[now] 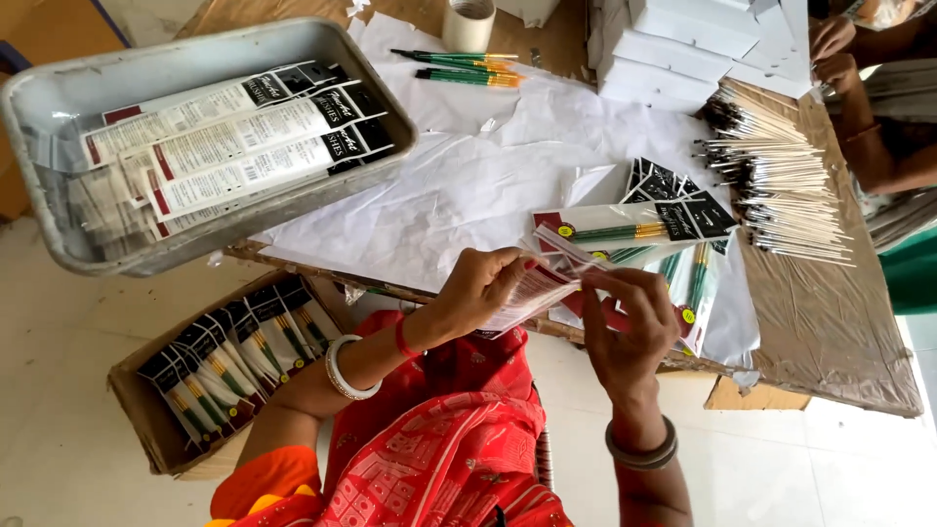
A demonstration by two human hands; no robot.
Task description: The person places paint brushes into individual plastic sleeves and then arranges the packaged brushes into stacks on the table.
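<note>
The left hand (478, 288) and the right hand (630, 322) both grip with closed fingers a thin stack of clear packets (535, 290), near the front edge of the surface (839, 332), beside the packed brushes (634, 232).

grey tray (59, 107), green-handled brushes (459, 66), red patterned garment (439, 449)

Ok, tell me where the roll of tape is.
Head view, top centre: the roll of tape stands on the table's far edge, just above the loose green-handled brushes.
</note>
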